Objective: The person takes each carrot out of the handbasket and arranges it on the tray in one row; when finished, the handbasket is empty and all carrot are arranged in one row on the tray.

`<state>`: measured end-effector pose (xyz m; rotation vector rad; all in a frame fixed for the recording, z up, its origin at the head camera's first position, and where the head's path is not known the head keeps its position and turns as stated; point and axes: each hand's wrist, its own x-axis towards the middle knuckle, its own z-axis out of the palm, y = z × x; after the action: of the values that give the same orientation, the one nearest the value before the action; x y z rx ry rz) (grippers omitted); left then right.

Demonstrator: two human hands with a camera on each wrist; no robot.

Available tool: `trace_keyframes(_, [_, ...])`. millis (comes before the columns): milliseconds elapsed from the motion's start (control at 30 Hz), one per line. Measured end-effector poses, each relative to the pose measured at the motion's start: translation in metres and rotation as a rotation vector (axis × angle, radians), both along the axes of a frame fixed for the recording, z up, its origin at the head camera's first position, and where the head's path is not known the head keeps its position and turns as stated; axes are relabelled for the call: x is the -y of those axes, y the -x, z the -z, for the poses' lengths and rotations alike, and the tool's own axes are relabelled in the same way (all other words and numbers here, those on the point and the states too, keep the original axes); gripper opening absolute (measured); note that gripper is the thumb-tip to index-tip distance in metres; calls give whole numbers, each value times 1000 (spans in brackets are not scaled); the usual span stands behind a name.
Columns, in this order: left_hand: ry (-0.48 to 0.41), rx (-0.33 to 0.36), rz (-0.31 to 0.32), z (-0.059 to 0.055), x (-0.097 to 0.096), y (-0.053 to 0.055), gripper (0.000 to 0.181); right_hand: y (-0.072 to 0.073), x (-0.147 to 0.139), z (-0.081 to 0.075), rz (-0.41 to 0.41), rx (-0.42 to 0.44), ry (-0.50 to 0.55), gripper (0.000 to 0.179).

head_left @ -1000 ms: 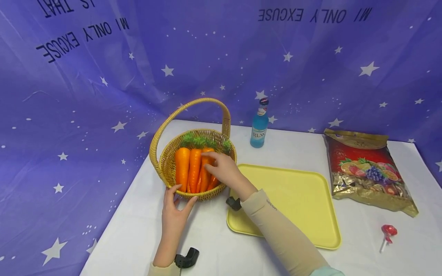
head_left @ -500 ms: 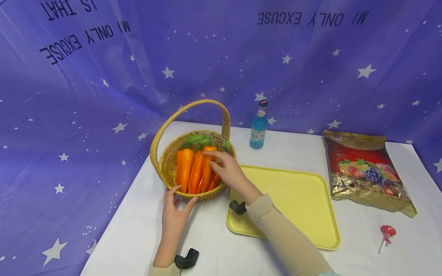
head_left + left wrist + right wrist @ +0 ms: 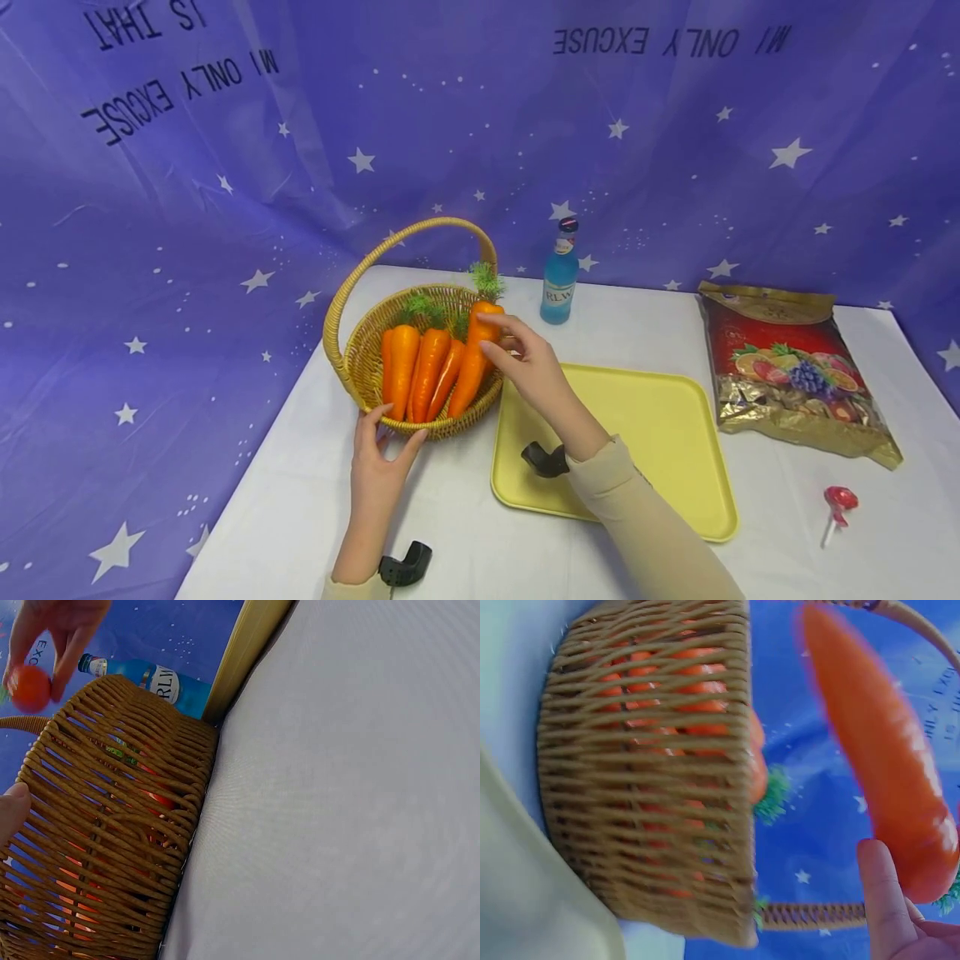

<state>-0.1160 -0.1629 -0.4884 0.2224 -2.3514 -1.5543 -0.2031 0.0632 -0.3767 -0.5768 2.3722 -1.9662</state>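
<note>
My right hand (image 3: 534, 367) pinches an orange carrot (image 3: 471, 371) with a green leafy top near its thick end. In the right wrist view this carrot (image 3: 881, 742) is raised above the rim of the wicker basket (image 3: 652, 765), its narrow tip pointing back over the basket. Several more carrots (image 3: 405, 362) lie side by side inside, leafy tops toward the back. My left hand (image 3: 377, 467) holds the basket's near rim, and its thumb (image 3: 13, 810) shows against the weave in the left wrist view.
A yellow tray (image 3: 652, 442) lies right of the basket, under my right forearm. Behind it stands a blue bottle (image 3: 559, 283). Farther right are a red and gold candy bag (image 3: 798, 375) and a red lollipop (image 3: 840, 500). The basket's arched handle (image 3: 420, 229) rises above the rim.
My right hand has drawn one carrot up and to the right, off the others. The remaining carrots have shifted and lean differently. The left hand stays at the rim.
</note>
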Motion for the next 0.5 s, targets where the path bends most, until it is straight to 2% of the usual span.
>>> trace_keyframes(100, [2,-12,-4,0,0,0,65,3,-11,9,21,0,58,39])
trace_keyframes(300, [11,-9,-6,0,0,0,66,-7,-30,9,23,-3,131,37])
trace_keyframes(500, [9,0,-3,-1,-1,0,66,-15,-48,20,35,6,119,36])
